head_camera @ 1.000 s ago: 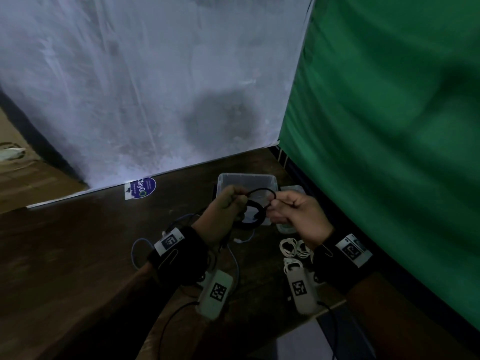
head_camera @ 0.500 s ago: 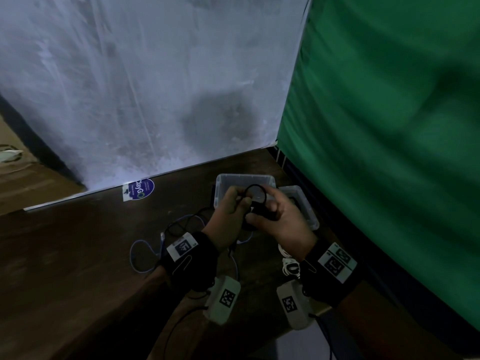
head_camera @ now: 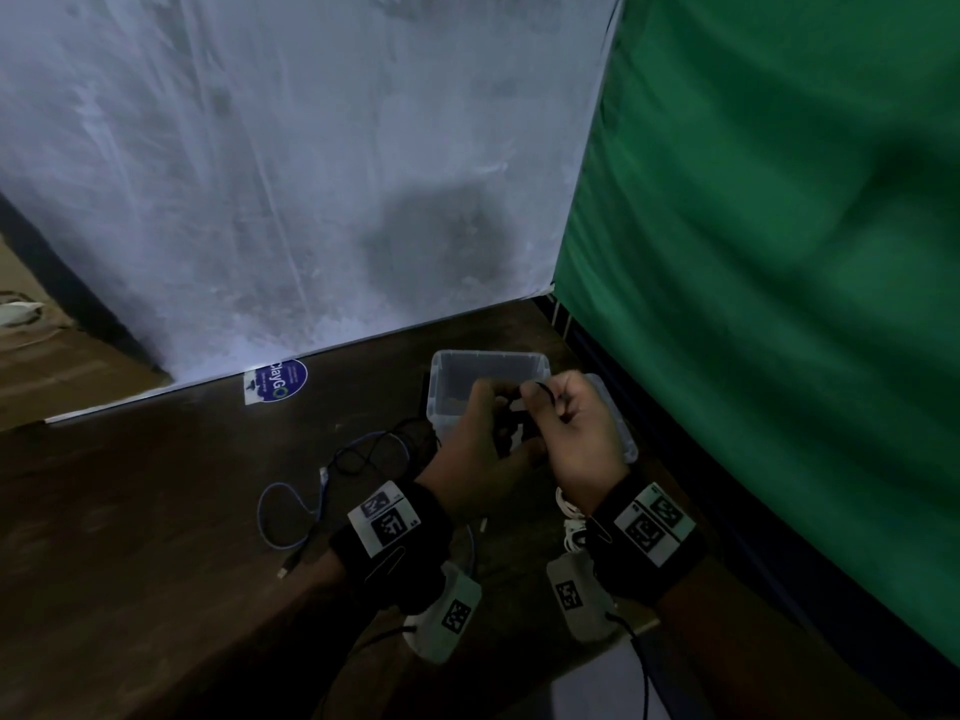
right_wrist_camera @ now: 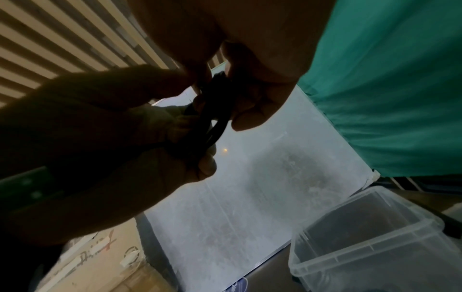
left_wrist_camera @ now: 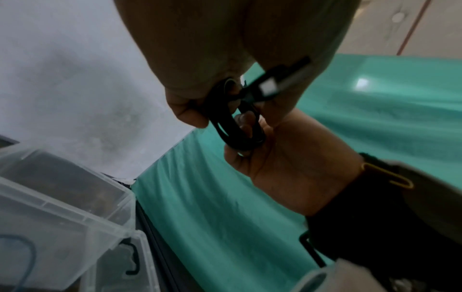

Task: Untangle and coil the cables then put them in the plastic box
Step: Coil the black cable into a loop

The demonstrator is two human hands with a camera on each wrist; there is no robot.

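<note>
Both hands meet just above the front of the clear plastic box (head_camera: 441, 371). A small black cable coil (head_camera: 511, 426) is between them. My left hand (head_camera: 491, 410) grips the coil (left_wrist_camera: 235, 126) with curled fingers, and a plug end (left_wrist_camera: 282, 79) sticks out beside its palm. My right hand (head_camera: 543, 407) pinches a strand of the same coil (right_wrist_camera: 212, 122) from the right. The box (right_wrist_camera: 362, 247) looks to have no cable in it. A blue cable (head_camera: 270, 511) and a tangled black cable (head_camera: 363, 454) lie on the table to the left.
A white cable bundle (head_camera: 569, 517) lies by my right wrist. The box lid (head_camera: 621, 433) rests right of the box. A blue round sticker (head_camera: 278, 379) sits at the wall's foot. A green cloth (head_camera: 779, 252) hangs close on the right, beside the wooden table (head_camera: 130, 511).
The right hand has closed in on the left, and the wide loop stretched between them is now gathered into the coil. Both hands have shifted forward towards the box.
</note>
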